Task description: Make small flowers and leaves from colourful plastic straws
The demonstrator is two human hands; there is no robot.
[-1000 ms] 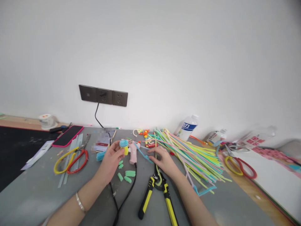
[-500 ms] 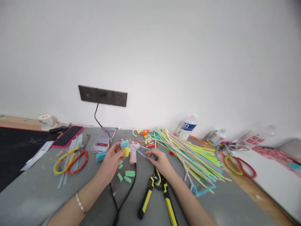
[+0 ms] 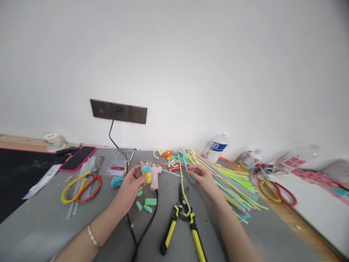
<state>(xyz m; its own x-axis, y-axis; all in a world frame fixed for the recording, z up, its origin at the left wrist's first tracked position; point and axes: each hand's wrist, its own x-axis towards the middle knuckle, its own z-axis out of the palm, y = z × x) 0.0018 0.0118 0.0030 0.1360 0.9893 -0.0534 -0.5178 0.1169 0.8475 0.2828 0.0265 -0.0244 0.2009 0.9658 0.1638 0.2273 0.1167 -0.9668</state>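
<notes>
From the head view, the fuzzy blue-and-yellow piece (image 3: 146,169) is in the left hand (image 3: 130,188), above the middle of the grey counter (image 3: 32,229), its fingers clamped around the yellow lower part. Its blue top already sits on the yellow, so that much looks done; whether the two are fixed together I cannot tell.

The right hand (image 3: 205,179), well apart to the right, seems to have its fingertips together on a loose blue stem (image 3: 184,160). That stem is not joined to the piece, so its part looks undone.

Between the hands lies a pink glue gun (image 3: 155,177), untouched. Nearer, short green pieces (image 3: 150,201) lie cut but unattached. A light green stem (image 3: 185,198) runs across the open cutters (image 3: 170,226), and to the right most of the stem bundle (image 3: 234,182) looks uncut. How many parts remain to be added cannot be told.
</notes>
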